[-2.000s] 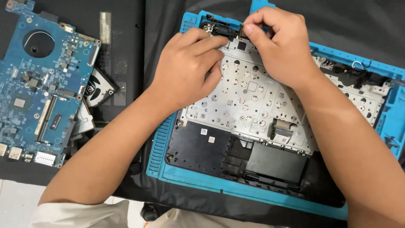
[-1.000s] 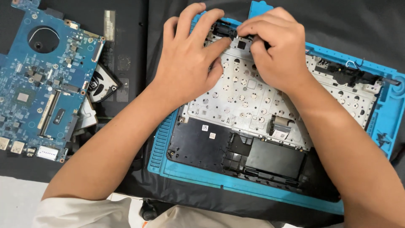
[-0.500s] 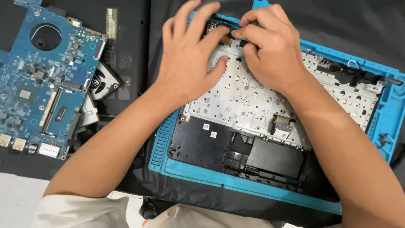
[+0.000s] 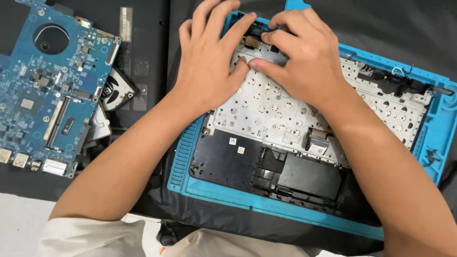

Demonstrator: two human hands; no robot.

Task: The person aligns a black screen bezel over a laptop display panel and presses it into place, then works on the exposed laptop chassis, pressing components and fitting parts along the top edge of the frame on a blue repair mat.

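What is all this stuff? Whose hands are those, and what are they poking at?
There is one picture, taken by a camera on a person's head, looking down at their own two bare hands. On a blue work mat lies the opened bottom half of a laptop, with the silvery back of its keyboard showing. The left hand and the right hand press and pinch at a small dark part near the far edge; I cannot tell what it is. To the left lies a blue circuit board, the laptop's "brain", with a small fan beside it.
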